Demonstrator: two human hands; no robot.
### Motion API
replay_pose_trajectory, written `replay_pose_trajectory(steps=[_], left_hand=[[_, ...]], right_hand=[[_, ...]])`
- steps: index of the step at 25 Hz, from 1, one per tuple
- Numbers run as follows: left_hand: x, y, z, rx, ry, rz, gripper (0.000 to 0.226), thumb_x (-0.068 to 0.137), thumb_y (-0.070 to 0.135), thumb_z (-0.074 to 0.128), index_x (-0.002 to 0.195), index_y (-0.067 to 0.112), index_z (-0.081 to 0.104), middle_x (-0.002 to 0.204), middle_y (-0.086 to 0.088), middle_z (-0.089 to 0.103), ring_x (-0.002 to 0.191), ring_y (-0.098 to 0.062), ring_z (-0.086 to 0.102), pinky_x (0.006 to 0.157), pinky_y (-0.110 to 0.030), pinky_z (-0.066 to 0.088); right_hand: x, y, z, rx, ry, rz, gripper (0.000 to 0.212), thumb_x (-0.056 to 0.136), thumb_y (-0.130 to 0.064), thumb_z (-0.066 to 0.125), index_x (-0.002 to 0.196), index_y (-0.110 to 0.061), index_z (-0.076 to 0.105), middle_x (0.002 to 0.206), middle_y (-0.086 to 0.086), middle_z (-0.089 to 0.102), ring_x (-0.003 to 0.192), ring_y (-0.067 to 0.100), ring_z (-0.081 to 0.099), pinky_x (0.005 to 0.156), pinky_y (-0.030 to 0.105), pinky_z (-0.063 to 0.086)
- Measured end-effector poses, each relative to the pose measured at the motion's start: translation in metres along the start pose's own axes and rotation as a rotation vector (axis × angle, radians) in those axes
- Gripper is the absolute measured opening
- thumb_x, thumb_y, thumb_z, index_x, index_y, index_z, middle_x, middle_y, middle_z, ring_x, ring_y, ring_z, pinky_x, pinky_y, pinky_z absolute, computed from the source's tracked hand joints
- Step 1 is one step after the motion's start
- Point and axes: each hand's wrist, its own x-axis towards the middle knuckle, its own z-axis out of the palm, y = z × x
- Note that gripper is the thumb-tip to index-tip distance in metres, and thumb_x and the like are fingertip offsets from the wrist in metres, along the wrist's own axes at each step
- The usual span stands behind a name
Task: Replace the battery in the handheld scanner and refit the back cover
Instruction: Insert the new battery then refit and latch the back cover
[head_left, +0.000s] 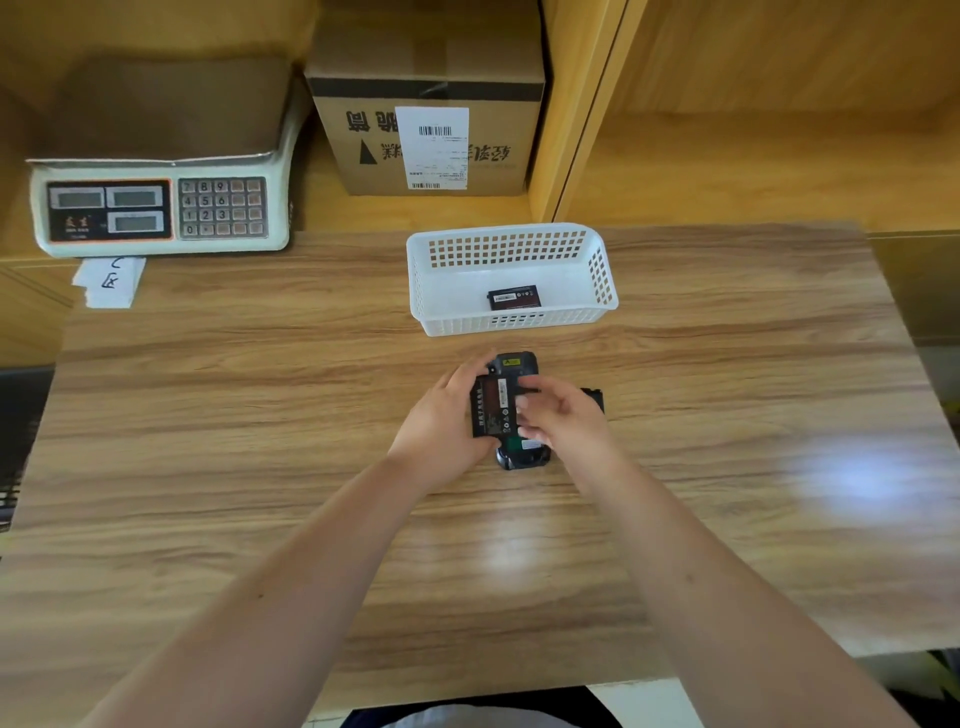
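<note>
The black handheld scanner (515, 364) lies face down in the middle of the wooden table (260, 415), its back open. A dark battery (492, 408) with a white label sits in the open compartment. My left hand (441, 421) grips the scanner's left side. My right hand (563, 415) rests its fingertips on the battery's right edge. The black back cover (595, 397) lies on the table behind my right hand, mostly hidden. A second battery (514, 300) lies inside the white basket (602, 275).
A weighing scale (156, 208) stands at the back left with paper slips (109, 283) under its front. A cardboard box (426, 104) stands behind the basket. A wooden shelf upright (576, 130) rises at the back right.
</note>
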Motion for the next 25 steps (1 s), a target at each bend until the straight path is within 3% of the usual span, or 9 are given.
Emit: replay_pose_trajectory(steps=[3,6,8,11,15,19,25], left_hand=[[0.002,0.014,-0.004,-0.065,0.0,0.047,0.101,0.07,0.007,0.077,0.147,0.045,0.024,0.138,0.008,0.046,0.116,-0.011,0.051,0.09,-0.02,0.044],[0.0,0.025,-0.008,-0.169,0.022,0.035,0.098,0.071,0.004,0.081,0.146,0.041,0.029,0.135,0.009,0.042,0.104,-0.006,0.056,0.089,-0.017,0.047],[-0.001,0.029,-0.013,-0.269,0.083,-0.019,0.084,0.072,0.005,0.082,0.139,0.034,0.041,0.13,0.011,0.049,0.095,-0.003,0.062,0.086,-0.017,0.05],[-0.001,0.03,-0.024,-0.353,0.124,-0.083,0.044,0.073,0.009,0.082,0.11,0.025,0.064,0.102,0.011,0.07,0.084,-0.001,0.067,0.084,-0.026,0.056],[-0.003,0.033,-0.029,-0.397,0.145,-0.096,0.025,0.072,0.008,0.084,0.084,0.025,0.07,0.081,0.011,0.073,0.077,0.0,0.068,0.074,-0.018,0.052],[-0.005,0.035,-0.025,-0.452,0.19,-0.117,0.022,0.072,0.006,0.084,0.081,0.021,0.071,0.082,0.007,0.075,0.08,-0.008,0.07,0.077,-0.023,0.055],[-0.007,0.038,-0.017,-0.561,0.222,-0.216,0.019,0.076,0.017,0.082,0.091,0.022,0.072,0.083,0.001,0.076,0.079,-0.013,0.072,0.075,-0.027,0.058]], right_hand=[[0.002,-0.008,0.006,0.108,-0.055,0.054,0.026,0.087,-0.006,0.066,0.112,-0.004,0.062,0.104,0.02,0.07,0.097,0.033,0.069,0.088,0.05,0.055],[0.0,-0.015,0.003,0.077,-0.007,0.027,0.021,0.086,0.0,0.064,0.107,-0.003,0.063,0.096,0.016,0.072,0.091,0.031,0.07,0.086,0.052,0.055],[-0.003,-0.02,-0.001,0.038,0.008,-0.017,0.019,0.084,0.002,0.066,0.099,-0.009,0.064,0.091,0.011,0.072,0.088,0.028,0.069,0.086,0.048,0.056],[-0.009,-0.028,-0.006,-0.043,0.003,-0.127,0.024,0.078,0.004,0.071,0.089,-0.017,0.066,0.087,0.003,0.073,0.088,0.021,0.068,0.082,0.037,0.057],[-0.014,-0.037,-0.009,-0.091,0.019,-0.229,0.025,0.071,0.007,0.075,0.087,-0.011,0.067,0.092,0.002,0.074,0.086,0.011,0.069,0.086,0.028,0.054],[-0.017,-0.039,-0.008,-0.077,0.011,-0.244,0.027,0.07,0.009,0.075,0.083,-0.013,0.066,0.088,0.0,0.073,0.083,0.007,0.068,0.083,0.024,0.054],[-0.022,-0.047,-0.013,-0.084,0.004,-0.192,0.02,0.078,-0.007,0.075,0.096,-0.015,0.07,0.088,0.0,0.076,0.083,0.012,0.072,0.073,0.026,0.058]])
